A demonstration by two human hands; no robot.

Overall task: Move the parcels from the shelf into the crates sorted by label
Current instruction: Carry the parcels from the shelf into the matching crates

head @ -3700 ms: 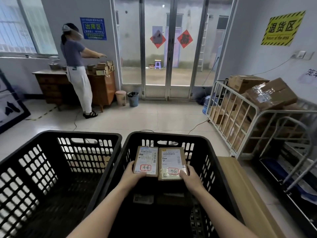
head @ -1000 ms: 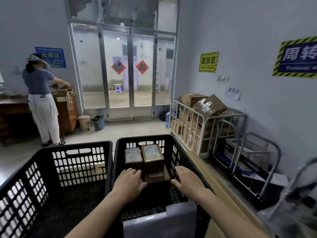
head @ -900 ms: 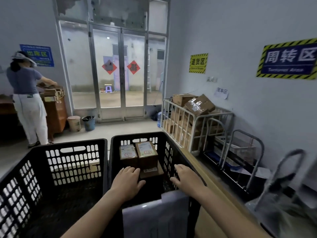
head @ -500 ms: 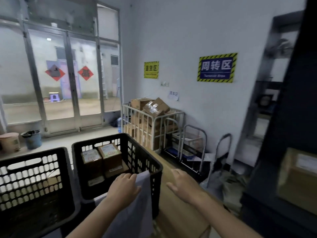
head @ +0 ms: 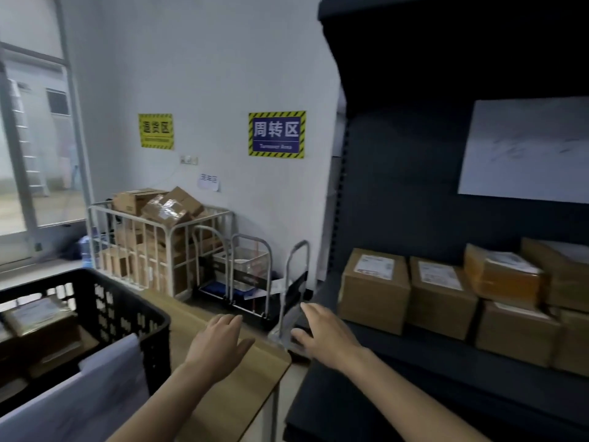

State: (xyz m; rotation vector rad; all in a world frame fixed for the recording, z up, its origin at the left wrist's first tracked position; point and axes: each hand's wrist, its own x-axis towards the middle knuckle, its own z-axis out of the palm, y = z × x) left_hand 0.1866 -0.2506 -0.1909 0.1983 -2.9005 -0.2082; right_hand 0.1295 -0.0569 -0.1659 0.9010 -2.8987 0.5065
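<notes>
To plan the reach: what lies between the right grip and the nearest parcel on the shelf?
Nothing: in the head view, only bare dark shelf board separates the open right grip from the nearest parcel.

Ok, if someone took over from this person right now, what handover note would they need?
Hands: left hand open and empty above the wooden table; right hand open and empty, stretched toward the shelf.
Things: a labelled parcel lies in the black crate; several parcels sit on the shelf, the nearest box just beyond the right hand.
Done: some parcels are crated.
Left: take the shelf parcels, read each label (blurred here) and sort them into the crates.
</notes>
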